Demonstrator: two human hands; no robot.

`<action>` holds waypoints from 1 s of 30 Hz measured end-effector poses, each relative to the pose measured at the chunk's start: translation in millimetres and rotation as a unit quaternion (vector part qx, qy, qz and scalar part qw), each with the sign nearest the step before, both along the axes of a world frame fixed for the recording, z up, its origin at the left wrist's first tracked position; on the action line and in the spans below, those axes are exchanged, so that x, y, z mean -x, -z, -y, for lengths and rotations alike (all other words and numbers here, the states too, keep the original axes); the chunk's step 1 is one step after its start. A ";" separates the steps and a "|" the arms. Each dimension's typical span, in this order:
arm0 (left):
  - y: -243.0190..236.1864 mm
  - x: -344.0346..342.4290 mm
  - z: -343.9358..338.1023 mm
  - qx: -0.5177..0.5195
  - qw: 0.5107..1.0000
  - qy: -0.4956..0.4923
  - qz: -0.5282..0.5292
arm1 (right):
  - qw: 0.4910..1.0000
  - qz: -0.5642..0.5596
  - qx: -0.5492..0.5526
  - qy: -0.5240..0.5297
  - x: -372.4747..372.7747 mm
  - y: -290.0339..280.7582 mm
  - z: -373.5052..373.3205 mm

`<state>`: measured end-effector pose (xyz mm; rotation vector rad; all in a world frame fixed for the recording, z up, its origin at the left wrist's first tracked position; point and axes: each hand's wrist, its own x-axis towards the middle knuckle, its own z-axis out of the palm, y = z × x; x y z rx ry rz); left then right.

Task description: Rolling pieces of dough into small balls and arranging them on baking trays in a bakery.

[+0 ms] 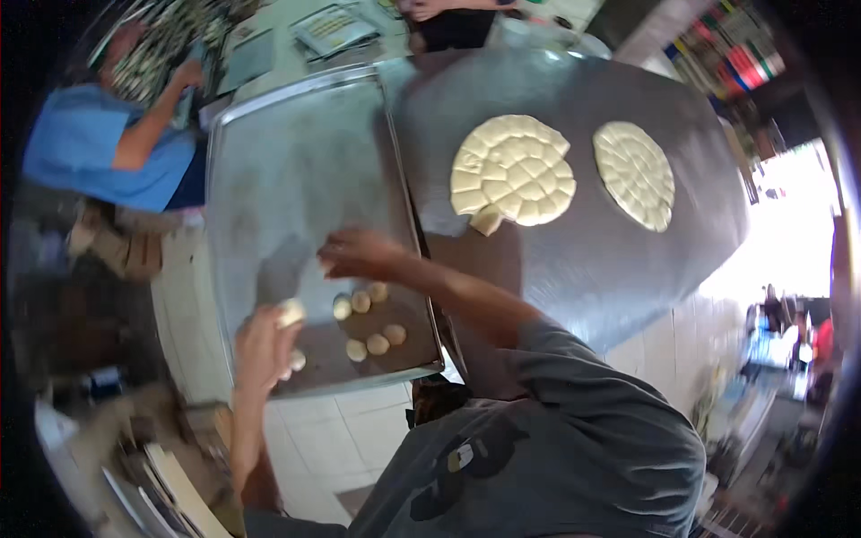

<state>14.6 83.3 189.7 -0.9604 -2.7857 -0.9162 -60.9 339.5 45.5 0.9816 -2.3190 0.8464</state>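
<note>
A large metal baking tray [305, 170] lies before me. On its near part sit two short rows of dough balls, one row [360, 301] behind the other [378, 343]. My left hand [259, 348] is closed on a pale piece of dough [291, 312], held over the tray's near left side. Another dough ball [298, 360] rests beside that hand, partly hidden by it. Farther in, over the middle of the tray, my right hand [359, 254] is blurred, its fingers drawn together; a pale bit that looks like dough shows at their tips.
Right of the tray, a metal table [574, 260] carries two flat dough rounds cut into pieces, one nearer [516, 170] and one farther right [634, 175]. A person in a blue shirt [85, 148] works at the left. Another tray with small pieces [334, 31] stands at the back.
</note>
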 end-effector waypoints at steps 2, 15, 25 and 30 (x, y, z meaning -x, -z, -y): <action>5.3 39.7 38.9 0.107 0.993 0.028 -0.046 | 0.983 0.045 -0.153 0.090 -11.2 36.9 28.3; 87.2 6.0 12.2 -0.331 0.932 -0.149 0.013 | 0.687 0.141 0.101 0.705 -100.7 45.5 -79.5; 50.9 -151.6 -181.4 -0.153 0.975 0.073 0.140 | 0.773 0.427 0.232 0.407 -239.6 10.2 -90.2; 109.6 -202.5 -210.6 -0.178 0.897 0.121 0.386 | 0.814 0.543 0.184 0.095 -329.6 -32.4 -128.8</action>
